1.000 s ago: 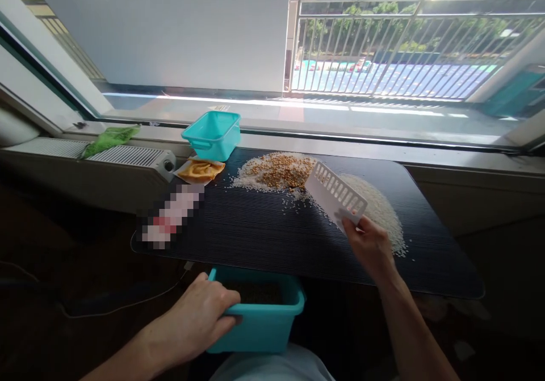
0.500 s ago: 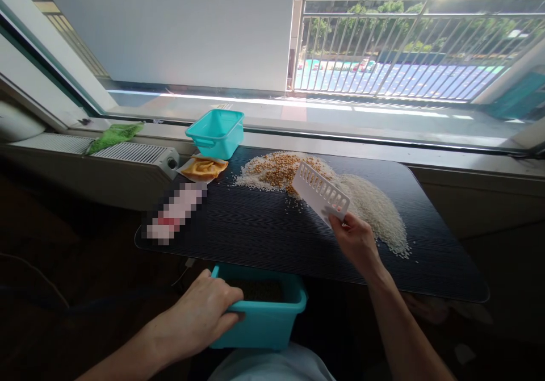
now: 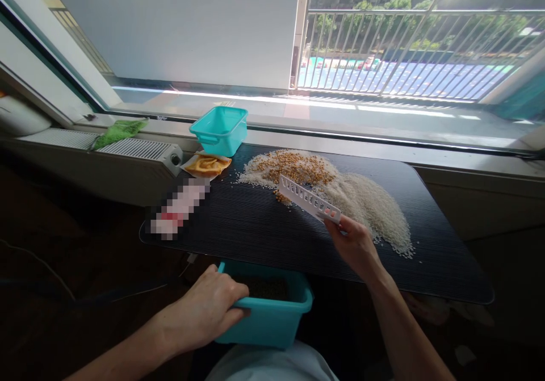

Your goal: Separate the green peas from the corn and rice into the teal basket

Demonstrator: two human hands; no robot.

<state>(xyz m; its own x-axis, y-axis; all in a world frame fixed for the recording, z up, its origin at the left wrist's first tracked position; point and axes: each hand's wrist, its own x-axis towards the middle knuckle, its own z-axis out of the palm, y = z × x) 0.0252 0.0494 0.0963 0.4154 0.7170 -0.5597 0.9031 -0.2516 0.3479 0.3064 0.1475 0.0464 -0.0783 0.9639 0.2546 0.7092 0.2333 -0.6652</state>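
My left hand is closed on the near left rim of a turquoise plastic bin, held below the table's front edge over my lap. Dark grainy contents lie in its shadowed bottom. My right hand grips the near end of a flat white plastic scraper with a row of slots. The scraper is tilted over the table, its far end beside a few yellow kernels at the near side of the pile. Those yellow kernels lie on white rice grains, which spread to the right.
The grains lie on a dark table. Another turquoise bin stands at the back left, beside an orange-yellow packet. A blurred-out item lies at the left. Beyond are a radiator with a green cloth, and a window.
My right hand has swung the scraper's far end left and nearer, and its face is tilted flatter. A few yellow kernels now show at its tip. My left hand still holds the bin.
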